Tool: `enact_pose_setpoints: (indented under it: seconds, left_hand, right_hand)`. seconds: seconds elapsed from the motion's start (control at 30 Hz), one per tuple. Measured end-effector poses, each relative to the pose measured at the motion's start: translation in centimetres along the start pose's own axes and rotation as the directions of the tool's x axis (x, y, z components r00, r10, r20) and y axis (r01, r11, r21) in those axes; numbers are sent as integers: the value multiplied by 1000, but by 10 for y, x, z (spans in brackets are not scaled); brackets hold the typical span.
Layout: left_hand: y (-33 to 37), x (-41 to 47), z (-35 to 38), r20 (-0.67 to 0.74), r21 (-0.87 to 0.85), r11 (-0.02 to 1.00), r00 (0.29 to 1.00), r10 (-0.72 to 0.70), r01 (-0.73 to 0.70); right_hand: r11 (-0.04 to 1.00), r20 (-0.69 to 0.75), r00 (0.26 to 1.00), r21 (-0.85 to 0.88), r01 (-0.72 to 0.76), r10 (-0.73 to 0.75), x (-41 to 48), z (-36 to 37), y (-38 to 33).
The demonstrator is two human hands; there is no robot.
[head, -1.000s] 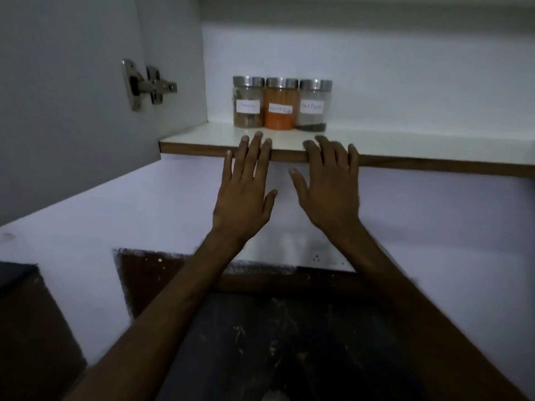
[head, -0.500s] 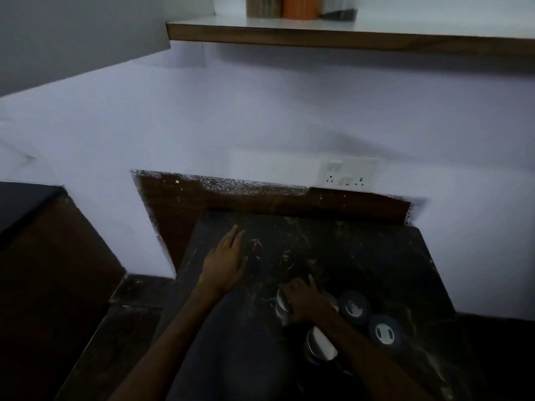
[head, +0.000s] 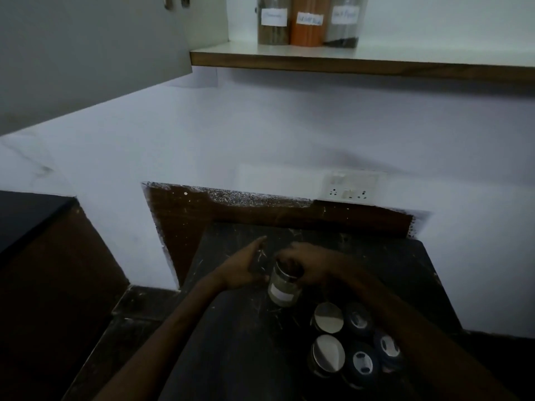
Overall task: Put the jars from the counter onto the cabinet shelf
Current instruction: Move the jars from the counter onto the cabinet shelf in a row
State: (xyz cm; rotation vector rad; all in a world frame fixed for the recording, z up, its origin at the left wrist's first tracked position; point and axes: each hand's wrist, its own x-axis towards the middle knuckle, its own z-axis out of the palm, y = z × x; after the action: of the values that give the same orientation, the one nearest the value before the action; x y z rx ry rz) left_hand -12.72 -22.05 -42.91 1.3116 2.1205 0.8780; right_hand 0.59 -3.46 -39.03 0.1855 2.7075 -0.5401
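Head view: low in the middle of the frame, the right hand (head: 311, 267) is closed over the lid of a glass jar (head: 283, 287), gripping it from above. The jar bears a white label and tilts slightly; whether its base rests on the dark table (head: 231, 342) or is just clear of it cannot be told. The left hand (head: 246, 266) lies just left of the jar, open and holding nothing, fingers stretched toward the wall, its thumb side close against the glass.

Lower right of the jar, a cluster of five more jars stands on the table: two with shiny steel lids (head: 328, 316) and three with dark lids (head: 362, 361), packed close together, partly under the right forearm.

At the top of the frame the shelf (head: 405, 63) carries three labelled jars in a touching row: a brown one (head: 273, 27) on the left, an orange one (head: 308, 27) in the middle, and a clear one (head: 343, 27) with dark contents at its bottom on the right. Their lids are cut off by the frame edge. A white socket plate (head: 351, 188) sits on the wall above the table's back edge.
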Motion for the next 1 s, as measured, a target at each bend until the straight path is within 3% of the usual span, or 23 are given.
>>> enact_pose_setpoints:
  seconds: [0.1, 0.2, 0.3, 0.43, 0.6, 0.7, 0.83, 0.9, 1.0]
  left_hand:
    - [40, 3, -22, 146, -342, 939, 984, 105, -49]
    - [83, -1, -43, 139, -506, 853, 964, 229, -129]
    - [133, -1, -64, -10, -509, 823, 957, 290, -255]
    - [198, 1, -95, -258, -483, 762, 902, 347, -432]
    - [272, 16, -137, -343, -352, 708, 788, 511, -612]
    - [307, 35, -173, -353, -108, 735, 716, 601, -670]
    - [322, 70, -210, -441, 357, 802, 670, 597, -478]
    - [315, 87, -211, -407, 485, 794, 709, 576, -366]
    - [302, 113, -201, -322, 583, 798, 858, 400, -153]
  right_hand:
    - [983, -53, 983, 50, 177, -174, -44, -69, -21]
    - [942, -183, 943, 142, 304, -277, -91, -124, -35]
    - [896, -433, 864, 230, 381, -256, -129, -156, -40]
    - [884, -753, 651, 234, 404, -98, -161, -179, -49]
    - [904, -891, 442, 99, 415, -105, -200, -230, -73]
    - [871, -916, 394, 126, 475, -82, -220, -279, -76]
    - [875, -923, 383, 202, 440, 20, -219, -344, -47]
    - [883, -918, 382, 265, 388, 108, -200, -367, -21]
    - [905, -897, 388, 330, 266, 213, -161, -388, 18]
